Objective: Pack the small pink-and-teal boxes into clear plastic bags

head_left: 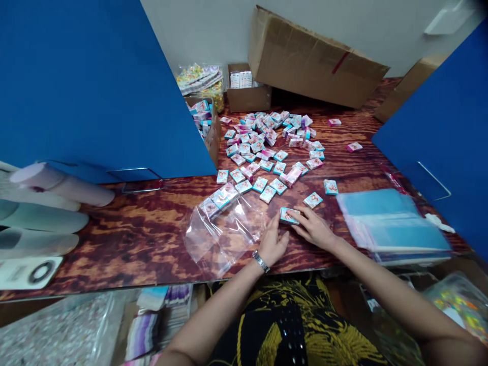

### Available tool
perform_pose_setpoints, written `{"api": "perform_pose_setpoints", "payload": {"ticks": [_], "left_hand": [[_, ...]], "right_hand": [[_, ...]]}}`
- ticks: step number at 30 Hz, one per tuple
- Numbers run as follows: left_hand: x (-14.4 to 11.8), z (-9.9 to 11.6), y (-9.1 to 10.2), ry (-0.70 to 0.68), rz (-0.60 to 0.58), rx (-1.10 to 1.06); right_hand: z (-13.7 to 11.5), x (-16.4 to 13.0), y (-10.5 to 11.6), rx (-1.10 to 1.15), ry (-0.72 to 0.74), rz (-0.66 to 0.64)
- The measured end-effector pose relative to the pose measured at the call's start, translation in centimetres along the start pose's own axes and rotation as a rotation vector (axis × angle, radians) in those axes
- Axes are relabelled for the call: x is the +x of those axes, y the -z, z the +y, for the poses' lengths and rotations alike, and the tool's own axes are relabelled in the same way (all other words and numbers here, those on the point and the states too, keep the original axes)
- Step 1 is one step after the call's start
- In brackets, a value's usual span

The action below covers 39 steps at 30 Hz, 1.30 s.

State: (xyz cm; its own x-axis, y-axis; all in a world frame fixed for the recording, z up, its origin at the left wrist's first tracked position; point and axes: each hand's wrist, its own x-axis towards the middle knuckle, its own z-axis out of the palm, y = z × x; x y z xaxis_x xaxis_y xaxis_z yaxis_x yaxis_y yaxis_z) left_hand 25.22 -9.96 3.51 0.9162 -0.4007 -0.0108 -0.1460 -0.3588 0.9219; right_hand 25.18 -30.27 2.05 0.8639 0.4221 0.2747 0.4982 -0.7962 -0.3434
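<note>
At a wood-grain worktop, a seated person brings both hands together over one small packet. The right hand pinches the packet between thumb and fingers, while the left hand, a watch on its wrist, touches the packet's near end with its fingertips, the fingers loosely curled. The packet lies on the worktop near the front edge, just right of a clear bag that sits crumpled and flat against the left hand. A short row of packets rests along the bag's far edge.

Beyond the hands, a scatter of similar pink and teal packets spreads toward the back of the worktop, with single ones lying apart at the right. A stack of clear bags lies to the right of the right hand. At the back stand a large cardboard box tipped on its side, a small open box and another box filled with packets. Blue panels wall in the worktop on both sides. White rolls lie at the far left. The person wears a black garment with a yellow pattern.
</note>
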Motion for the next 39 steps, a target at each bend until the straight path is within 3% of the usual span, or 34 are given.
{"api": "perform_pose_setpoints", "payload": {"ticks": [4, 6, 8, 10, 14, 18, 22, 25, 29, 33, 39], "left_hand": [[-2.9, 1.7, 2.6, -0.194, 0.135, 0.19], [-5.2, 2.0, 5.2, -0.361, 0.284, 0.362], [-7.4, 1.5, 8.0, -0.418, 0.44, 0.6], [-9.3, 0.4, 10.3, -0.331, 0.515, 0.817], [-11.7, -2.2, 12.7, -0.08, 0.469, 1.021], [-12.7, -3.9, 13.0, 0.096, 0.427, 1.066], [-12.6, -4.8, 12.8, 0.174, 0.43, 1.073], [-12.3, -5.0, 12.6, 0.145, 0.463, 1.047], [-11.9, -4.7, 12.6, 0.05, 0.526, 1.011], [-11.6, -4.6, 12.5, 0.011, 0.552, 0.973], [-11.6, -4.8, 12.3, 0.032, 0.546, 0.873]], "right_hand": [[0.7, -0.8, -1.1, -0.01, 0.04, 0.031], [0.9, -1.0, -1.5, -0.009, 0.038, 0.042], [0.9, -1.1, -1.9, -0.018, 0.033, 0.067], [0.8, -1.2, -2.1, -0.027, 0.039, 0.094], [0.4, -1.3, -1.1, -0.041, 0.061, 0.122], [-1.9, -1.4, 1.9, -0.037, 0.02, 0.176], [-7.0, -0.5, 3.4, 0.053, 0.109, 0.157], [-11.0, 1.6, 1.6, 0.099, 0.26, 0.08], [-14.5, 5.6, -2.7, 0.04, 0.349, 0.043], [-16.0, 8.5, -5.8, -0.021, 0.368, 0.092], [-16.7, 9.6, -7.7, -0.016, 0.337, 0.092]]}}
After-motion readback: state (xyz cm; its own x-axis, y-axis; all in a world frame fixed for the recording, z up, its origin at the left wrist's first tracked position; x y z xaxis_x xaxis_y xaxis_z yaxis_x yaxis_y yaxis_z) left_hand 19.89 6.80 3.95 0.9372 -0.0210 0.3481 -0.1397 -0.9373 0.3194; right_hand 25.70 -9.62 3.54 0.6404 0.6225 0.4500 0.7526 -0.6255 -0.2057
